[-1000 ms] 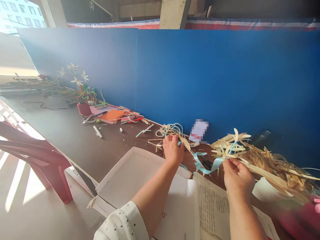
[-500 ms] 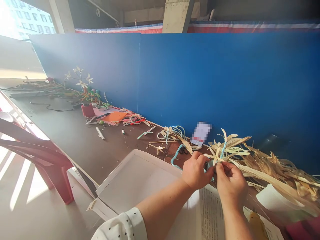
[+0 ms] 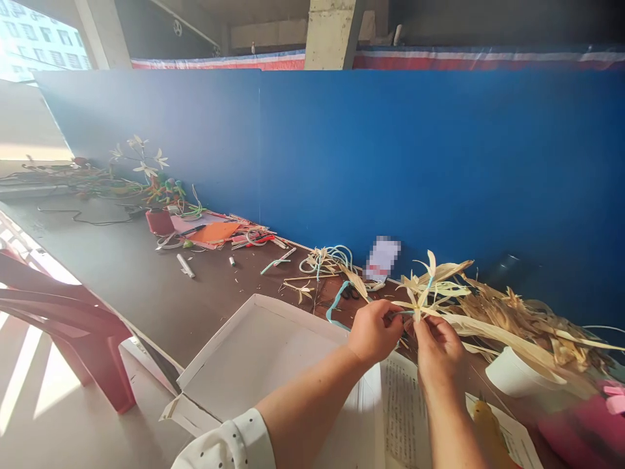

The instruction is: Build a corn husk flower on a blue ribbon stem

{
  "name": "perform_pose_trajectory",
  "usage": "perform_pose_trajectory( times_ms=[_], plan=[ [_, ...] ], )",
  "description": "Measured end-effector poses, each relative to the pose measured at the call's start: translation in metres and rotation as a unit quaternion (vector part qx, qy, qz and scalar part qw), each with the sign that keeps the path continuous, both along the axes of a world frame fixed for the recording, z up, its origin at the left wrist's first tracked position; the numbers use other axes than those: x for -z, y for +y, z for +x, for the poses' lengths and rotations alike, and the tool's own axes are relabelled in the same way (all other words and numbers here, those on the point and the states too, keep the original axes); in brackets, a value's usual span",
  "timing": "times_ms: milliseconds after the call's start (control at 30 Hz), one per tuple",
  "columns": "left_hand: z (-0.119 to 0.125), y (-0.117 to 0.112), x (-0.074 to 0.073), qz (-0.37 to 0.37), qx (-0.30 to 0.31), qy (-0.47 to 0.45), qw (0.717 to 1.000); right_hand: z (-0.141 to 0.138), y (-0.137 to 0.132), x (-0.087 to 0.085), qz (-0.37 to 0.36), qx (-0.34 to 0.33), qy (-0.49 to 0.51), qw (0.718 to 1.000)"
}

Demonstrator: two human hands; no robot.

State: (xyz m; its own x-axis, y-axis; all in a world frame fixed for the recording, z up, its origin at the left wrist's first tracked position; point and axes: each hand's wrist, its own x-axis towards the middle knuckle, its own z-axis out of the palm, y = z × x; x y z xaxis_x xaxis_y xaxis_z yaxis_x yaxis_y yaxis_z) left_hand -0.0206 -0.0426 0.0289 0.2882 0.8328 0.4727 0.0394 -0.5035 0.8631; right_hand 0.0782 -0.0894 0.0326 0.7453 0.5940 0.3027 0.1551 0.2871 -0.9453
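Note:
My right hand (image 3: 442, 342) is closed in a pinch at the base of a flower (image 3: 418, 302) made of pale dried corn husk. My left hand (image 3: 375, 331) is closed on a light-blue strip (image 3: 406, 312), which runs taut to the flower's base beside my right fingertips. Behind the flower, more husk petals (image 3: 430, 264) rise with a bit of blue wrapped on them. Another light-blue strip (image 3: 336, 305) lies on the table behind my left hand, near dark scissors (image 3: 349, 291) that are partly hidden.
A shallow white box (image 3: 273, 352) and a printed sheet (image 3: 398, 404) lie below my forearms. Dried husks (image 3: 517, 312) pile up at right, behind a white paper cup (image 3: 520, 372). A blue partition (image 3: 390, 150) borders the table; a red chair (image 3: 92, 339) stands left.
My left hand has drawn a little away from my right, and a taut stretch of the blue strip now shows between them. The whole view has shifted slightly.

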Motion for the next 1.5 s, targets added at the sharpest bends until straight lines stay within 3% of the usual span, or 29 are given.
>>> perform_pose_trajectory(
  times_ms=[100, 267, 633, 833, 1100, 1500],
  plan=[
    [0.0, 0.001, -0.002, -0.044, 0.03, -0.016, 0.998, 0.0, 0.001, 0.004, 0.042, -0.067, 0.072, 0.994],
    [0.001, 0.003, -0.003, -0.167, 0.142, -0.085, 0.972, -0.007, 0.001, 0.002, 0.088, -0.117, 0.16, 0.976],
    [-0.006, 0.002, -0.014, -0.229, 0.18, -0.163, 0.943, -0.014, 0.0, 0.002, 0.135, -0.252, 0.224, 0.932],
    [-0.006, 0.002, -0.015, -0.227, 0.167, -0.167, 0.945, -0.016, -0.003, 0.002, 0.133, -0.258, 0.25, 0.924],
    [-0.007, 0.005, -0.014, -0.226, 0.151, -0.178, 0.946, -0.019, -0.003, 0.003, 0.117, -0.234, 0.215, 0.941],
    [-0.014, 0.005, -0.024, -0.278, 0.165, -0.176, 0.93, -0.022, -0.002, 0.003, 0.11, -0.215, 0.22, 0.945]
  ],
)
